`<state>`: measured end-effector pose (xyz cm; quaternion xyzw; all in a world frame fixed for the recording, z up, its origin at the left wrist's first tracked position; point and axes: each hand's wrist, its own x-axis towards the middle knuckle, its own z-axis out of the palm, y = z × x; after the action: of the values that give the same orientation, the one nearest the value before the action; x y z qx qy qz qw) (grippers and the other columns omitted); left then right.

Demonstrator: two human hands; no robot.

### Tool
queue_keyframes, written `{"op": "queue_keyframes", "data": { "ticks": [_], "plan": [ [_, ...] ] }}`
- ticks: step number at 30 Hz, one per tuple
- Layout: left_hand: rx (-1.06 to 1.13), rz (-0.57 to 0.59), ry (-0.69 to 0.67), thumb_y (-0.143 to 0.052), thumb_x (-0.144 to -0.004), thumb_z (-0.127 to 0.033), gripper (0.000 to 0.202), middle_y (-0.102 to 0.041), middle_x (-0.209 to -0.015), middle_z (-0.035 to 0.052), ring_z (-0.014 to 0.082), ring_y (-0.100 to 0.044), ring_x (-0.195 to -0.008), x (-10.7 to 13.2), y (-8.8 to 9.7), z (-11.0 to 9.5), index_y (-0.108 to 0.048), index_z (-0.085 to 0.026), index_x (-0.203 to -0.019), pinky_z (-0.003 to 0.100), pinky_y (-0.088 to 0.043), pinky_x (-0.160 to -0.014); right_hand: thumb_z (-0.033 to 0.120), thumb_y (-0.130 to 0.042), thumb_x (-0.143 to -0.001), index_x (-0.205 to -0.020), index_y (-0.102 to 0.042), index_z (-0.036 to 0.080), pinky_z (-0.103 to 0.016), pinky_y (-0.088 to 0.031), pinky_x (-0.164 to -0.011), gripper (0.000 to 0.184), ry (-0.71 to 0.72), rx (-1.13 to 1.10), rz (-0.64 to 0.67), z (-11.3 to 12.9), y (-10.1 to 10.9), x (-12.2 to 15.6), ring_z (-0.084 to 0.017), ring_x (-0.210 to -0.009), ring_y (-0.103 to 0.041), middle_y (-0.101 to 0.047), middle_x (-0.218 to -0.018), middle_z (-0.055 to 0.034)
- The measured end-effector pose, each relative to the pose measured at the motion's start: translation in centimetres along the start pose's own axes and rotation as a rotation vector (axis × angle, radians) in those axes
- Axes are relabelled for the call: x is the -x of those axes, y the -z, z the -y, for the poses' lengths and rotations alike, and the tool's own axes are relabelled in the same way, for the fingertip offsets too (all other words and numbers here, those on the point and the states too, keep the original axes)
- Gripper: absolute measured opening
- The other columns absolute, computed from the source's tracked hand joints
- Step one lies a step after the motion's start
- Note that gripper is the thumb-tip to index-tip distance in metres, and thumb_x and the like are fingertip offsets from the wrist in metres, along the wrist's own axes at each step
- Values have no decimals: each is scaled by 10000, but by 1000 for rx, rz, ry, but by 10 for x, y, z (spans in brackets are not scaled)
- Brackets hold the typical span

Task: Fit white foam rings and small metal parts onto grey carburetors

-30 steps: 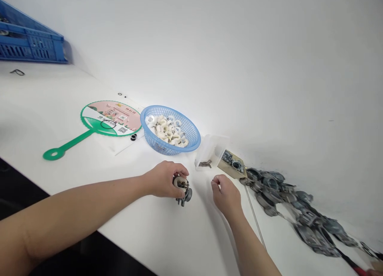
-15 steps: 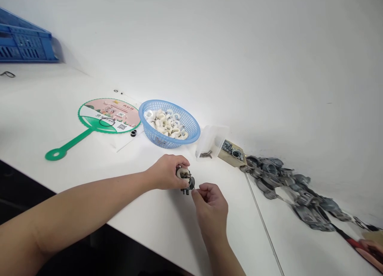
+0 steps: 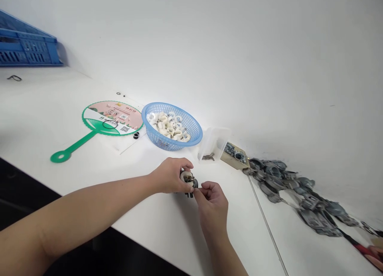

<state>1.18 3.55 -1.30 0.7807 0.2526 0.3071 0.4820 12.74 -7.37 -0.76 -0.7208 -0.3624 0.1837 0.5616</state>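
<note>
My left hand [image 3: 169, 175] grips a small carburetor [image 3: 190, 181] with a white ring on it, holding it just above the white table. My right hand [image 3: 212, 200] is up against the carburetor's right side, its fingertips pinched together. A small metal part seems to sit between them, though the fingers hide most of it. My left hand covers part of the carburetor, and its lower end shows dark metal.
A blue mesh basket [image 3: 163, 144] of white rings, a clear plastic box [image 3: 213, 143], and a green-handled paper fan [image 3: 112, 117] stand beyond my hands. Grey metal parts [image 3: 287, 180] lie in a long row at right, with a thin rod [image 3: 266, 224] nearby. A blue crate [image 3: 26, 48] sits far left.
My right hand has moved left from near the clear box and now meets the carburetor. My left hand still holds the carburetor, raised slightly and turned a little.
</note>
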Motion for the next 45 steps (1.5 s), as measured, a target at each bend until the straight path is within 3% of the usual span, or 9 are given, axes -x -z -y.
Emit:
{"op": "queue_keyframes", "data": {
  "ticks": [6,13,24,36,45],
  "plan": [
    [27,20,36,-775,-511,-372,617,-661,-957,13,174,-610,-763,-1,-1,1,-576,-211,-1073,275,-490,-665,286,-662,-612,-772,-511,193,-219,-357,-468,240,-25,0,-8,1,1,1,-113,-501,-484,-583,-555,25],
    [74,34,80,-802,-476,-397,673,-651,-973,16,167,-598,-752,-1,-1,2,-571,-219,-1083,268,-492,-648,284,-668,-598,-712,-507,186,-201,-305,-424,220,-4,-5,-1,3,2,3,-81,-449,-397,-526,-509,44],
    [103,30,77,-798,-488,-376,663,-647,-967,21,140,-579,-689,-2,-3,5,-573,-216,-1090,252,-482,-601,275,-659,-578,-712,-510,190,-197,-269,-415,216,-16,36,20,3,3,-3,-71,-420,-354,-519,-477,58],
    [53,25,67,-787,-508,-351,618,-650,-950,41,140,-596,-685,1,-2,-1,-589,-199,-1073,240,-486,-555,220,-569,-560,-709,-519,201,-208,-310,-417,159,22,129,-9,14,2,-2,-86,-424,-372,-479,-449,68],
    [76,27,68,-794,-502,-363,635,-644,-889,32,131,-582,-661,0,-3,3,-585,-189,-1077,217,-465,-520,263,-604,-598,-711,-520,194,-210,-308,-414,157,23,49,49,13,3,-4,-89,-427,-397,-523,-477,46]
  ]
}}
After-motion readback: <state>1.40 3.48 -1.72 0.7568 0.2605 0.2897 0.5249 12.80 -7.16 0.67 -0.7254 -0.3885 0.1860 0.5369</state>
